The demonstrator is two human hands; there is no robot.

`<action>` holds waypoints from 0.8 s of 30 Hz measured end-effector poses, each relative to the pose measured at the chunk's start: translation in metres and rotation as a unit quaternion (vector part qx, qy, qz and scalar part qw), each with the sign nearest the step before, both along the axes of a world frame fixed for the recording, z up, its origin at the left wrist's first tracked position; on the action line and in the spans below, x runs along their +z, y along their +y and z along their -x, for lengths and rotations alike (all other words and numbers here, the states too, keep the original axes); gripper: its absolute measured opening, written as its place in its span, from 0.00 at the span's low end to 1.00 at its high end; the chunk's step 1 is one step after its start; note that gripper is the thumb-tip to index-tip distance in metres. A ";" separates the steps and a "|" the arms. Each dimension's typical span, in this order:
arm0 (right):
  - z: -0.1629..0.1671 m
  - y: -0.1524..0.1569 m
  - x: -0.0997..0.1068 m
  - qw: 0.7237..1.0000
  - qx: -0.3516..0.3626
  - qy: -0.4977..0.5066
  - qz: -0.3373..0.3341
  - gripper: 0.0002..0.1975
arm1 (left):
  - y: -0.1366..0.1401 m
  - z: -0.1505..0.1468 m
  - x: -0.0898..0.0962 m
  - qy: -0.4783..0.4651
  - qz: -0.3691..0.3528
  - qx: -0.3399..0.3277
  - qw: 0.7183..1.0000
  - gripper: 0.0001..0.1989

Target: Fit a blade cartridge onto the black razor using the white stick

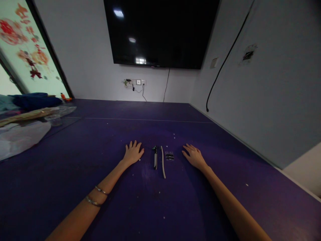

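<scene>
My left hand (132, 153) lies flat with spread fingers on the purple surface (120, 211), holding nothing. Just to its right, a razor (155, 159) with a grey and black handle lies with its head toward the far wall. Beside the razor is a toothbrush (163, 163) with a pale, slightly curved handle and a dark head at the far end. A small clear pack with dark pieces (170, 156), perhaps razor blade cartridges, rests right of the toothbrush. Farther right, my right hand (193, 155) also rests on the surface, fingers stretched out, touching none of these things.
At the far left are a dark blue cloth (35, 101) and white plastic bags (26, 137). A large television (163, 33) hangs on the far wall above sockets (138, 82) with cords. Along the right wall hangs a black cable (222, 65). Small white specks dot the surface.
</scene>
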State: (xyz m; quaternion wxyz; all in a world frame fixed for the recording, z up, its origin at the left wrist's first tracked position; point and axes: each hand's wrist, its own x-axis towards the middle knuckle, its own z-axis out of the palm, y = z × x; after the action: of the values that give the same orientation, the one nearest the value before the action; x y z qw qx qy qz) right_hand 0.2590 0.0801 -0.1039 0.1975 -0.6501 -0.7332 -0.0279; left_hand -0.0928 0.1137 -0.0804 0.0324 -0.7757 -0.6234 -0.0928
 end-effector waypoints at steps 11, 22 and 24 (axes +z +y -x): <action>0.001 -0.002 0.002 1.000 -0.005 -0.006 0.000 0.23 | 0.000 0.000 0.000 -0.001 -0.010 -0.005 1.000 0.27; 0.001 -0.002 0.002 1.000 -0.008 -0.007 -0.010 0.23 | -0.001 0.000 0.001 0.001 -0.006 -0.003 1.000 0.26; 0.001 -0.002 0.002 1.000 -0.010 -0.007 -0.004 0.23 | 0.000 0.000 0.000 0.000 -0.006 -0.002 1.000 0.26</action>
State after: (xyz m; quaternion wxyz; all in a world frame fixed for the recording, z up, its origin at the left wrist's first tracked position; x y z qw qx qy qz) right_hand 0.2577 0.0776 -0.1019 0.1944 -0.6567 -0.7277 -0.0374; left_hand -0.0930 0.1136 -0.0802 0.0370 -0.7767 -0.6212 -0.0972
